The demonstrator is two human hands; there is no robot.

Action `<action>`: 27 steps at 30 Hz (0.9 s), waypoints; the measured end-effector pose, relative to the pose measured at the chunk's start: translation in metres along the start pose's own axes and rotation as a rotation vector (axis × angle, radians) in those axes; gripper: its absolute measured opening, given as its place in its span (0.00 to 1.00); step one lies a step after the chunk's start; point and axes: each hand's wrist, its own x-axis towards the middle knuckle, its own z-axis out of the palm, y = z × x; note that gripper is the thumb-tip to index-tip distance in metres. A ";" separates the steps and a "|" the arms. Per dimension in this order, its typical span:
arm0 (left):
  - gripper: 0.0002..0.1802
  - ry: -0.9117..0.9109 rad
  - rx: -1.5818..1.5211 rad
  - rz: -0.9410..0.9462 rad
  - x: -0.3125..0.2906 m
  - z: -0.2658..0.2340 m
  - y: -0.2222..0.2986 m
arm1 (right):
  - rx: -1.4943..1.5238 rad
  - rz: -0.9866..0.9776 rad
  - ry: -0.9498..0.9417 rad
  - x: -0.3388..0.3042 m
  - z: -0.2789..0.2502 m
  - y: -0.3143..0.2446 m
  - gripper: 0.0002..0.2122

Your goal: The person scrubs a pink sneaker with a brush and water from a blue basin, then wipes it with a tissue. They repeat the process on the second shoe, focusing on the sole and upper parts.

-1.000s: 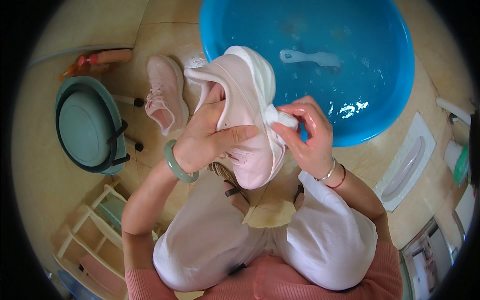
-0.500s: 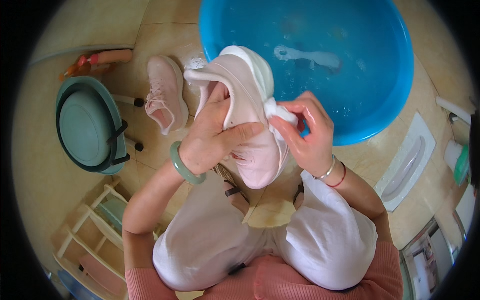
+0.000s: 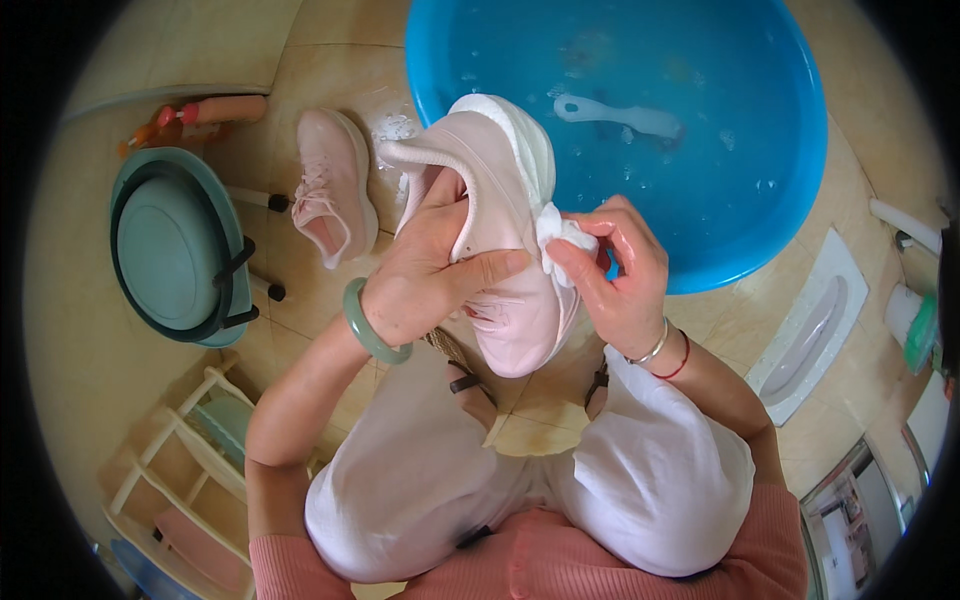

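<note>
A pale pink sneaker (image 3: 497,190) with a thick white sole is held up between my knees, toe toward me. My left hand (image 3: 425,265) grips it, fingers inside the shoe opening and thumb across the upper. In my right hand (image 3: 625,265) a bunched white cloth (image 3: 568,238) is pinched and pressed against the edge of the sole. Whether the cloth is tissue or fabric I cannot tell. The matching pink sneaker (image 3: 333,190) lies on the tiles to the left, its laces in place.
A large blue basin (image 3: 735,265) of cloudy water stands ahead, with a white-handled brush (image 3: 620,115) in it. Green folding basins (image 3: 170,255) lean at the left near a pink bottle (image 3: 230,108). A cream rack (image 3: 165,455) stands lower left; a white recessed tray (image 3: 815,325) lies right.
My right hand and the cloth have shifted slightly down along the sole's edge. The sneaker has moved a little to the right, still in my left hand.
</note>
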 end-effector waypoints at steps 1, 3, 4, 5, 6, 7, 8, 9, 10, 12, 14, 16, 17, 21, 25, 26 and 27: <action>0.24 0.010 0.004 0.012 0.001 0.002 -0.002 | -0.063 -0.065 -0.015 0.005 -0.001 0.003 0.08; 0.23 0.031 0.029 0.039 0.001 0.003 0.000 | -0.014 -0.064 0.059 0.029 0.009 0.009 0.08; 0.22 -0.014 0.132 0.040 0.000 0.002 0.003 | 0.015 -0.066 0.093 0.043 0.017 0.015 0.09; 0.22 -0.055 0.239 0.039 -0.001 0.001 0.009 | 0.045 -0.058 0.075 0.063 0.020 0.016 0.09; 0.21 -0.099 0.344 0.042 -0.002 0.001 0.015 | 0.069 -0.052 0.060 0.085 0.020 0.012 0.10; 0.19 -0.134 0.540 0.060 -0.006 0.003 0.018 | 0.091 -0.043 0.044 0.096 0.020 0.008 0.11; 0.19 -0.175 0.552 0.049 -0.010 0.002 0.017 | 0.169 0.042 0.004 0.096 0.019 0.003 0.11; 0.20 -0.216 0.562 0.040 -0.013 0.000 0.014 | 0.244 0.126 -0.036 0.093 0.017 -0.001 0.12; 0.21 -0.246 0.577 0.014 -0.019 -0.001 0.013 | 0.330 0.212 -0.091 0.089 0.018 -0.005 0.12; 0.23 -0.081 0.352 -0.058 -0.028 0.004 0.017 | 0.358 0.257 -0.080 0.070 0.012 -0.016 0.09; 0.25 0.086 -0.272 -0.286 -0.025 0.012 0.014 | 0.398 0.184 -0.028 0.052 0.010 -0.011 0.08; 0.27 0.222 -0.817 -0.514 -0.022 0.013 0.021 | 0.384 0.209 -0.050 0.045 0.009 -0.009 0.07; 0.27 0.259 -1.038 -0.515 -0.018 0.020 0.024 | 0.378 0.193 -0.050 0.044 0.009 -0.008 0.07; 0.24 0.419 -0.936 -0.588 -0.023 0.035 0.022 | 0.181 0.091 -0.033 0.034 -0.007 -0.009 0.08; 0.21 0.413 -0.751 -0.441 -0.029 0.049 0.015 | 0.313 0.043 -0.002 -0.001 -0.013 0.000 0.09; 0.20 0.399 -0.695 -0.365 -0.031 0.053 0.015 | 0.277 0.024 -0.019 -0.003 -0.015 0.002 0.09; 0.19 0.415 -0.729 -0.413 -0.036 0.054 0.019 | 0.241 0.004 -0.038 -0.003 -0.017 0.001 0.09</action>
